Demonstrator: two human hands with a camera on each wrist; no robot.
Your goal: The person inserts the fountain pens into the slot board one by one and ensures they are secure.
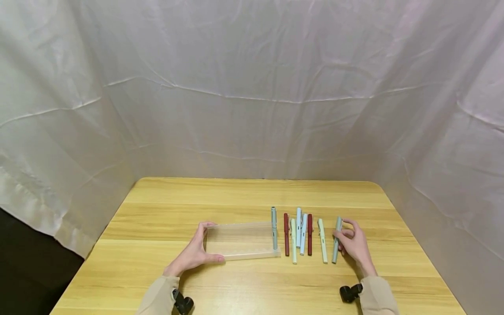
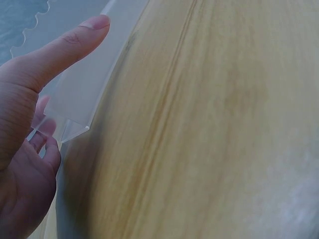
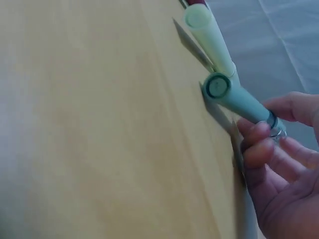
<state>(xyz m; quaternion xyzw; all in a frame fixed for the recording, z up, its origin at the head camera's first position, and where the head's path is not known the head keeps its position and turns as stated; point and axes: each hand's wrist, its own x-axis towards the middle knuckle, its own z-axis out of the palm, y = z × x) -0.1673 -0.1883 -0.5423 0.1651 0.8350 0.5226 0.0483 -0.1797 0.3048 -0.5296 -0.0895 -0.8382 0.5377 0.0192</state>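
A clear plastic tray with a notched edge lies on the wooden table. My left hand grips its left end, thumb along the front side and fingers at the back corner. Across the tray's right end lies a teal-grey pen. Over on the right, my right hand pinches a grey-green pen between thumb and fingers around its upper part. In the right wrist view that pen points its end toward the camera, close beside a pale green pen.
Between the hands lie several capped pens: a dark red pen, a pale green pen, a light blue pen and others alongside. White curtains hang behind the table and at both sides.
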